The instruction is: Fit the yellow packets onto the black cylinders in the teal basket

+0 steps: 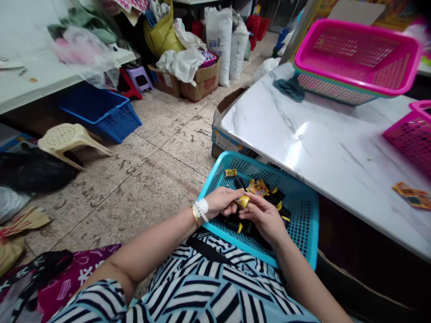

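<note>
Both hands meet over a blue plastic basket (311, 224) that rests at my lap. Between my left hand (222, 202) and my right hand (266, 217) is a small yellow cylinder (242, 201) with a printed label; the fingers of both hands pinch it. Under the hands lie several black cylinders with yellow bands (276, 195). A yellow-labelled cylinder (230, 172) sits by the basket's far left side, and printed yellow-orange packets (258, 187) lie near the middle. My fingers hide part of the held piece.
A white marbled table (323, 139) stands at right, bearing stacked baskets (357, 58), a dark cloth (289, 89), another pink basket (412, 134) and a printed packet (412, 195). On the floor at left are a cream stool (67, 139) and a blue crate (104, 112).
</note>
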`<state>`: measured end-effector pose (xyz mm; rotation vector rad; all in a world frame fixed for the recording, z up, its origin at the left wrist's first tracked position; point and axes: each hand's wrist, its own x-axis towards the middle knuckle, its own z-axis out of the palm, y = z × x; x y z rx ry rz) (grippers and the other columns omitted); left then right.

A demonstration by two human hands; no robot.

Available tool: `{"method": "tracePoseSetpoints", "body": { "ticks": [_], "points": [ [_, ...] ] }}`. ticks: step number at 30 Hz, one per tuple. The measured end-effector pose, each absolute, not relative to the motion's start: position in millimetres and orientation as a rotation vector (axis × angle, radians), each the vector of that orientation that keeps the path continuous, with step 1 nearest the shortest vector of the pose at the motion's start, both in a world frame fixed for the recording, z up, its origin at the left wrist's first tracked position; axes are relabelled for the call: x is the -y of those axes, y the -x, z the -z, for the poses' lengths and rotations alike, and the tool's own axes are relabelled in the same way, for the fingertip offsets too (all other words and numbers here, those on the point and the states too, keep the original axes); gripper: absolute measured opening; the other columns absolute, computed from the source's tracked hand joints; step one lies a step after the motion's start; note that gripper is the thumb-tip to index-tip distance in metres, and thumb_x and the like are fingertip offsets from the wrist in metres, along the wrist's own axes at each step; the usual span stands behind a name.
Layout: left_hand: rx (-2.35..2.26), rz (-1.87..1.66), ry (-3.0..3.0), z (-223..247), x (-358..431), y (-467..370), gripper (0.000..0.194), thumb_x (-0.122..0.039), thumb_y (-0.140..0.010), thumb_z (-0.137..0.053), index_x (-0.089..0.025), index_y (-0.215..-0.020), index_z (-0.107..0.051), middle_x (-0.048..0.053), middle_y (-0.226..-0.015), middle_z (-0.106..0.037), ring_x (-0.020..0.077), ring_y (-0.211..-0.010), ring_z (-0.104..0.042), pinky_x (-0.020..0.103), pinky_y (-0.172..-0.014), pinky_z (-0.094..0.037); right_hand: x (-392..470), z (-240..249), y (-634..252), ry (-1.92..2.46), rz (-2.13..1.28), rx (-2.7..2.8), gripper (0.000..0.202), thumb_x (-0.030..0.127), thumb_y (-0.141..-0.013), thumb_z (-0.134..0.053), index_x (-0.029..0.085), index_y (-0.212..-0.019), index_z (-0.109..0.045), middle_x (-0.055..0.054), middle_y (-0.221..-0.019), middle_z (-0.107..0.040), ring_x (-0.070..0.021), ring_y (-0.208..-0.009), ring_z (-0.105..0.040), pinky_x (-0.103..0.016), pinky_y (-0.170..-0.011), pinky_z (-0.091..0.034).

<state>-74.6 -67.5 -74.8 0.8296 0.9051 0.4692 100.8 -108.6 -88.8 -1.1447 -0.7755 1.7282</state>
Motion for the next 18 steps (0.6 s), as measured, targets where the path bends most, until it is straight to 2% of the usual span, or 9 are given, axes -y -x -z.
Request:
{"method": "tracePoseSetpoints", "body": {
  "ticks": [4, 6, 9, 12, 14, 16, 18],
  "points": [
    [-0.908, -0.392, -0.811, 71.0, 64.9, 64.7, 0.062, -0.074, -0.074, -0.057, -0.013, -0.075, -0.059, -0.003, -0.042, -0.054, 0.0063, -0.027, -0.04, 0.019, -0.031, -0.024, 111.5, 98.4, -108.7, 1.154, -1.591, 0.844, 0.033, 0.036, -0.069, -0.083, 0.019, -0.095, -0.072, 0.0, -0.063, -0.07, -0.0107, -0.044, -0.06, -0.022, -0.042, -0.052],
    [-0.924, -0.382, -0.823, 70.4, 65.5, 58.9, 0.062, -0.076, -0.074, -0.057, -0.014, -0.072, -0.057, -0.003, -0.041, -0.053, 0.0065, -0.026, -0.039, 0.019, -0.03, -0.024, 115.2, 101.5, -112.3, 1.175, -1.466, 0.892, 0.026, 0.036, -0.072, -0.08, 0.02, -0.09, -0.073, 0.002, -0.058, -0.067, -0.0091, -0.041, -0.056, -0.021, -0.04, -0.049],
    [-0.998, -0.324, -0.871, 72.0, 70.7, 53.0, 0.066, -0.079, -0.072, -0.054, -0.014, -0.059, -0.053, -0.003, -0.037, -0.05, 0.0065, -0.023, -0.037, 0.02, -0.029, -0.022, 122.4, 101.4, -116.5, 1.183, -1.356, 0.926, 0.019, 0.03, -0.073, -0.08, 0.021, -0.089, -0.075, 0.002, -0.07, -0.07, -0.0079, -0.049, -0.058, -0.021, -0.048, -0.051],
    [-1.041, -0.288, -0.871, 75.1, 77.2, 54.0, 0.069, -0.08, -0.072, -0.052, -0.013, -0.055, -0.054, -0.002, -0.035, -0.048, 0.0064, -0.023, -0.037, 0.02, -0.028, -0.024, 127.0, 99.5, -117.2, 1.168, -1.22, 1.114, 0.023, 0.026, -0.071, -0.081, 0.023, -0.093, -0.077, -0.004, -0.096, -0.073, -0.0146, -0.076, -0.067, -0.027, -0.066, -0.057],
    [-1.011, -0.332, -0.801, 76.3, 79.0, 58.3, 0.068, -0.078, -0.074, -0.054, -0.012, -0.06, -0.057, -0.002, -0.039, -0.053, 0.0069, -0.026, -0.042, 0.019, -0.03, -0.03, 126.2, 99.6, -115.7, 1.162, -1.086, 1.248, 0.014, 0.027, -0.073, -0.079, 0.022, -0.086, -0.078, -0.005, -0.093, -0.073, -0.0182, -0.083, -0.068, -0.032, -0.073, -0.058],
    [-0.95, -0.372, -0.715, 76.4, 78.2, 63.7, 0.063, -0.072, -0.076, -0.058, -0.011, -0.064, -0.058, 0.0, -0.045, -0.059, 0.0078, -0.03, -0.049, 0.018, -0.032, -0.035, 122.9, 100.3, -113.3, 1.172, -1.015, 1.285, 0.005, 0.027, -0.077, -0.076, 0.022, -0.078, -0.077, -0.004, -0.08, -0.072, -0.017, -0.074, -0.067, -0.033, -0.071, -0.058],
    [-0.902, -0.388, -0.661, 76.5, 76.2, 68.6, 0.056, -0.066, -0.075, -0.065, -0.011, -0.069, -0.059, 0.0, -0.048, -0.061, 0.0079, -0.032, -0.052, 0.017, -0.033, -0.037, 119.1, 100.7, -109.8, 1.185, -1.003, 1.288, 0.005, 0.026, -0.08, -0.073, 0.022, -0.082, -0.076, -0.003, -0.08, -0.071, -0.016, -0.07, -0.067, -0.032, -0.068, -0.058]
  ]
}}
